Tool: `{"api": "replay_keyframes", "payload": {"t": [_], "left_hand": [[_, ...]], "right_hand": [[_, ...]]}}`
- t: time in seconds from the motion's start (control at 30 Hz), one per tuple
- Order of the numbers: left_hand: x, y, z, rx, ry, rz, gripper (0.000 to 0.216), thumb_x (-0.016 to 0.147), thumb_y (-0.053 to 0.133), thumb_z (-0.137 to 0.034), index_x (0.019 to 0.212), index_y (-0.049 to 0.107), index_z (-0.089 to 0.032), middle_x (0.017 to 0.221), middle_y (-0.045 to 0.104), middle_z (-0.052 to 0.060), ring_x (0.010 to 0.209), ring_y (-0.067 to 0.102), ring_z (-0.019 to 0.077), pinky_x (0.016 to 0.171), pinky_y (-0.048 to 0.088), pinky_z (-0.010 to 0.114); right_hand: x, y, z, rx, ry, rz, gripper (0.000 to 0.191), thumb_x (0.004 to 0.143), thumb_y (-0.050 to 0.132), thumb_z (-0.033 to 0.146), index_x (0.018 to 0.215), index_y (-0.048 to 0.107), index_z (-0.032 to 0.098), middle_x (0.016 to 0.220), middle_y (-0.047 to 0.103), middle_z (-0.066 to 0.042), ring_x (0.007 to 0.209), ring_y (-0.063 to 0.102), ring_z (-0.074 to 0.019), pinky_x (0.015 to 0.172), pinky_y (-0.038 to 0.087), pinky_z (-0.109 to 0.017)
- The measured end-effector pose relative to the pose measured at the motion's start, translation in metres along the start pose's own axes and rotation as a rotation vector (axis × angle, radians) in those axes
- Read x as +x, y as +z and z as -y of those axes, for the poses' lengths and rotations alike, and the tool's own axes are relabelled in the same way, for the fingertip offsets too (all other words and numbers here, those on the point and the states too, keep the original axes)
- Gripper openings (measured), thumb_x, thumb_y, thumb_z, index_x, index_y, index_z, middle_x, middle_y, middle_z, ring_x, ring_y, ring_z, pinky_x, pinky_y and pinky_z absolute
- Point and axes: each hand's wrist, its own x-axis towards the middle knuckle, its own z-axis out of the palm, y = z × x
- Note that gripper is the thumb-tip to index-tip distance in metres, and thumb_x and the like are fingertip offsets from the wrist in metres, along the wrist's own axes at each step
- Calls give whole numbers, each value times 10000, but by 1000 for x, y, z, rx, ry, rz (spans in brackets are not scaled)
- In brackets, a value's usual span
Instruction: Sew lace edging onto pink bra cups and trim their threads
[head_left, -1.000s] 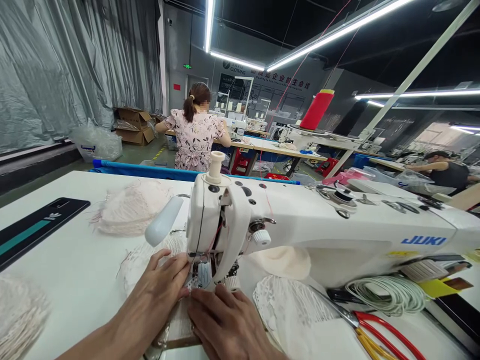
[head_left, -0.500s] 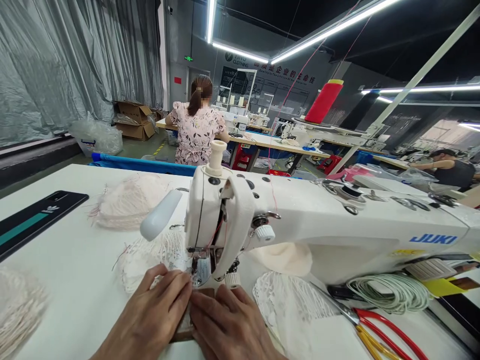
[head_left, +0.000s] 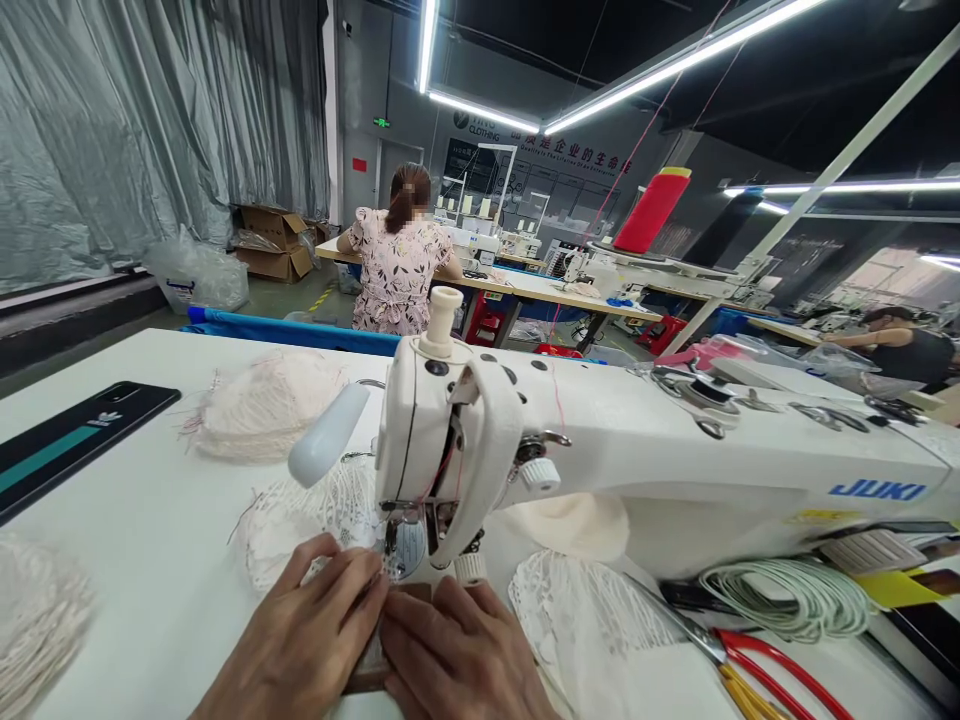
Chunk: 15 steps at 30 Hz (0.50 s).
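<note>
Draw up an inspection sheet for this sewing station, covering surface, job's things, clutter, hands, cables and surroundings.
Surface: white tabletop, partly covered by lace piles.
Job's things: JUKI sewing machine; lace pieces on both sides of its sewing head.
Clutter: red-handled scissors at right; black smartphone at far left.
Hands: left hand and right hand side by side before the sewing head; what lies beneath them is mostly hidden.
Cables: coiled pale-green cord; cannot tell whether electrical.
Surroundings: person in a floral top ahead; person in a dark top at far right; cardboard boxes by silver curtain.
</note>
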Motion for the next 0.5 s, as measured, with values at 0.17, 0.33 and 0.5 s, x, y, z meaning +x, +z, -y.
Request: {"api": "replay_keyframes", "payload": {"t": [0.17, 0.33, 0.5], "left_hand": [[2, 2, 2, -32, 34, -73, 317, 904, 330, -55, 848, 611, -190, 847, 659, 32, 734, 589, 152, 849, 351, 384], [4, 0, 5, -34, 54, -73, 316, 890, 321, -40, 897, 601, -184, 873, 651, 41, 800, 587, 164, 884, 345, 385], [5, 1, 9, 35, -5, 30, 379, 843, 347, 11, 976, 614, -224, 939, 657, 11, 881, 603, 157, 983, 336, 369]], "right_hand": [[-3, 3, 0, 12, -5, 31, 122, 868, 544, 222, 931, 633, 168, 961, 697, 2, 688, 528, -134, 536, 339, -295], [-2, 3, -1, -6, -11, 70, 191, 914, 503, 269, 1004, 627, 156, 981, 694, -30, 695, 541, -142, 553, 354, -294], [-1, 4, -3, -21, 0, 40, 203, 932, 468, 268, 989, 637, 170, 990, 696, -20, 658, 532, -146, 549, 340, -305]]}}
